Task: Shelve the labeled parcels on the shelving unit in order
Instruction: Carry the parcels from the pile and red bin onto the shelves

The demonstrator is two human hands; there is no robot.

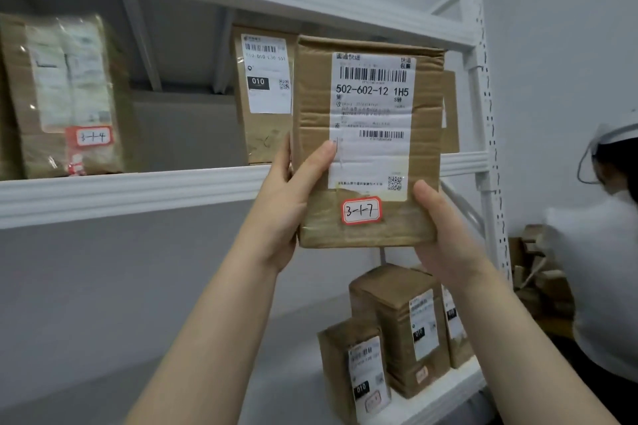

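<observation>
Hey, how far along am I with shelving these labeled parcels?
Done: the parcel marked 3-1-4 and another parcel stand on the upper shelf, with three more parcels on the lower shelf. In hand: your left hand and right hand grip the parcel marked 3-1-7, not yet set down. Left: placing it, probably right of 3-1-4; a heap of boxes may be waiting.

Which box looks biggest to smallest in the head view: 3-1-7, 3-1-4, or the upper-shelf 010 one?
1. 3-1-7 parcel, nearest the camera, so true size unsure
2. 3-1-4 parcel
3. upper-shelf 010 parcel, partly hidden
</observation>
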